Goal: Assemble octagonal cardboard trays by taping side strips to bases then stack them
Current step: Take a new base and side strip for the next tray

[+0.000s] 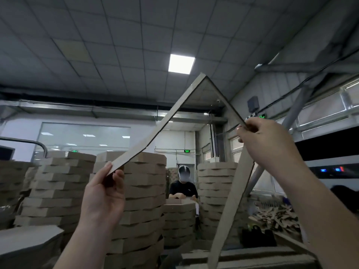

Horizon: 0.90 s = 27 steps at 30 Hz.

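Shaping long grey-brown creased cardboard side strip (155, 131) aloft; taping, stacking judged still ahead.
Pinched near one end by left hand (103, 195) thumb and fingers at 8 o'clock, at a crease by right hand (266, 140) at 3; peaking at 12, trailing toward 5. Backed by tall stacks of finished brown octagonal cardboard trays (143, 200) at 9 and 6. Open room overhead; keep clear of slanted grey metal strut (295, 107) at 2.

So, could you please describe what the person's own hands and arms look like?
Both are bare. The left hand and right hand show no gloves, rings or watch; the left forearm and right forearm are uncovered to the frame edge, with no sleeve in view.
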Available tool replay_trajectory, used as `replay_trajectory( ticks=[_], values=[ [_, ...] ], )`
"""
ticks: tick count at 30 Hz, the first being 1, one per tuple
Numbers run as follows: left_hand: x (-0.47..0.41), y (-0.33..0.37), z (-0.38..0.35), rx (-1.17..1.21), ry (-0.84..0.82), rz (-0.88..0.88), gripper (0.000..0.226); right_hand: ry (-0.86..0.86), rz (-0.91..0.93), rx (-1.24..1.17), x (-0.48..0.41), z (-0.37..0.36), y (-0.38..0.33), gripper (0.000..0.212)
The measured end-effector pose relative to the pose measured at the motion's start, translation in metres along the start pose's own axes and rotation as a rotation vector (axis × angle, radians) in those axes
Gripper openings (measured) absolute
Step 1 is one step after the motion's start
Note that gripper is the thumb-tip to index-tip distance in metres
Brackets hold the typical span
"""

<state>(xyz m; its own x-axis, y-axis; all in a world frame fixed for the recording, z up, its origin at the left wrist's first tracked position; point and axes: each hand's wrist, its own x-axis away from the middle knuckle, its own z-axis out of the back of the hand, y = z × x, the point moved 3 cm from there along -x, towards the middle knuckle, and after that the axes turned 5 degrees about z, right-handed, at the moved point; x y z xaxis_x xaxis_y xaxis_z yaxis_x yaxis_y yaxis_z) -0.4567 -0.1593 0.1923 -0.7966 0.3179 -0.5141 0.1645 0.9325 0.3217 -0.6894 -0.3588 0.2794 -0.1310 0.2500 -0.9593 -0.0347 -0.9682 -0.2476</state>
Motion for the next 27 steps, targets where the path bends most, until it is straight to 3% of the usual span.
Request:
replay_trajectory(
  ticks=[6, 12, 17, 22, 27],
  values=[
    [0.018, 0.009, -0.024, -0.032, -0.013, -0.028, 0.014, -0.127, -0.013, 0.058, -0.002, 0.037, -0.013, 0.025],
    [0.029, -0.001, -0.030, -0.118, -0.053, -0.012, 0.004, -0.302, -0.095, 0.072, 0.017, 0.052, 0.000, 0.030],
    [0.036, -0.028, -0.022, -0.101, -0.033, 0.062, 0.012, -0.509, -0.252, 0.131, 0.050, 0.046, 0.033, 0.034],
    [0.040, -0.065, -0.009, -0.110, -0.011, 0.169, 0.006, -0.690, -0.413, 0.096, 0.096, 0.039, 0.083, 0.019],
    [0.053, -0.108, -0.002, -0.148, 0.024, 0.267, 0.013, -0.859, -0.576, 0.054, 0.139, 0.033, 0.134, 0.021]
  ],
)
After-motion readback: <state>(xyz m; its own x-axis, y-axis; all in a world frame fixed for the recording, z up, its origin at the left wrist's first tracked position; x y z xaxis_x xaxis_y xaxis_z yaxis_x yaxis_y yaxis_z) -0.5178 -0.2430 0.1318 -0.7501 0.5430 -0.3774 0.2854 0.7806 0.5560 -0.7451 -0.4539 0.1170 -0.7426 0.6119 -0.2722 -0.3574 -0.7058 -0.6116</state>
